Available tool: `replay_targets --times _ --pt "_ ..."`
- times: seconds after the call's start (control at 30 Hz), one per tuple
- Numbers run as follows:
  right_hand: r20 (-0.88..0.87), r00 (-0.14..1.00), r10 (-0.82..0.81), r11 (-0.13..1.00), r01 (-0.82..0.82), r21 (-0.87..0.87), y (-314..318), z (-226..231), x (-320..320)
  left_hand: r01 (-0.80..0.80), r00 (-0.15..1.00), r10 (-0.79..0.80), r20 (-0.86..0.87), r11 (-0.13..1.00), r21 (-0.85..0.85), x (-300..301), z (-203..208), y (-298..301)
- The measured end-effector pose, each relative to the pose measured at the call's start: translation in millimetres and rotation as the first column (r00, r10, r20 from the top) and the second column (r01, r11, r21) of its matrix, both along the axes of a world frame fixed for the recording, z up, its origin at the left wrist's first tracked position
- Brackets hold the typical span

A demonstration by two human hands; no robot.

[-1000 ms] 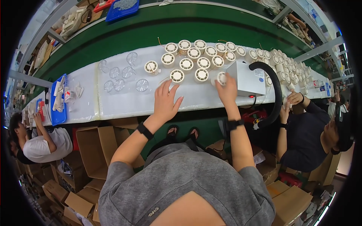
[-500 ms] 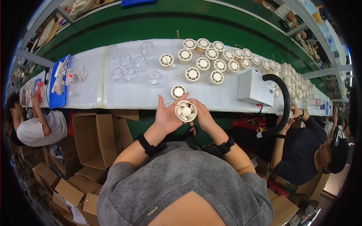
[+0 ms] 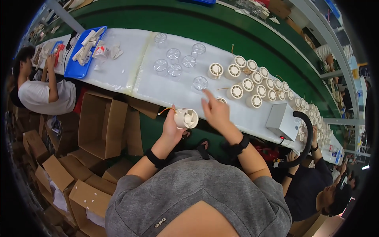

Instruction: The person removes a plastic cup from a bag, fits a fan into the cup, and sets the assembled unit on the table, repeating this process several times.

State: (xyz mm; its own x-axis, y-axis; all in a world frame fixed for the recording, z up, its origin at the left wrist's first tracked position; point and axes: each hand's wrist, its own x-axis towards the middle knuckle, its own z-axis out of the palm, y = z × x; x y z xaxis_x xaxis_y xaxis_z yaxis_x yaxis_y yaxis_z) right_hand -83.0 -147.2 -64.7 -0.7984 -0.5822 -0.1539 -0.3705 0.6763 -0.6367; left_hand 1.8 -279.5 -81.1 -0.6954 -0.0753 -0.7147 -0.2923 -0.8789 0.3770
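Observation:
My left hand (image 3: 169, 128) is closed around a cream-white round fan (image 3: 185, 118), held just off the table's front edge. Its blades face up and to the right, and a thin wire with a small connector sticks out to the left. My right hand (image 3: 217, 112) is over the table edge with nothing in it, index finger and thumb apart. Its index fingertip is close to a clear round plastic cover (image 3: 200, 83); I cannot tell whether they touch. Another fan (image 3: 222, 100) shows partly behind that hand.
Several clear covers (image 3: 173, 53) lie left of many white fans (image 3: 247, 84) on the white-covered table (image 3: 114, 77). A grey box (image 3: 282, 120) with a black hose stands right. A blue tray (image 3: 75, 70) holds white parts. Cardboard boxes (image 3: 100, 126) stand below. People work on both sides.
My right hand has let go of the fan and moved up and right toward the clear covers. The fan stays in my left hand, now tilted. The view has turned.

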Motion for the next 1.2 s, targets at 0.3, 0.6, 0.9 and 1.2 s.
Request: replay_targets --times 0.3,0.6,0.9,1.2 --pt "-0.229 0.973 -0.028 0.903 0.123 0.412 -26 -13 -59 0.474 0.850 -0.482 -0.213 0.876 -0.089 9 -20 -15" --pt "0.554 0.830 -0.060 0.070 0.557 -0.827 191 61 100 0.893 0.436 -0.883 -0.174 0.448 -0.034 -21 -28 84" --pt "0.660 0.750 -0.030 -0.658 0.482 -0.578 262 13 289 0.985 -0.069 -0.997 -0.026 -0.072 0.157 -33 -122 331" --pt "0.786 0.608 -0.108 -0.806 0.409 -0.428 323 -13 327 0.990 0.042 -0.990 0.137 0.060 0.124 0 -173 427"
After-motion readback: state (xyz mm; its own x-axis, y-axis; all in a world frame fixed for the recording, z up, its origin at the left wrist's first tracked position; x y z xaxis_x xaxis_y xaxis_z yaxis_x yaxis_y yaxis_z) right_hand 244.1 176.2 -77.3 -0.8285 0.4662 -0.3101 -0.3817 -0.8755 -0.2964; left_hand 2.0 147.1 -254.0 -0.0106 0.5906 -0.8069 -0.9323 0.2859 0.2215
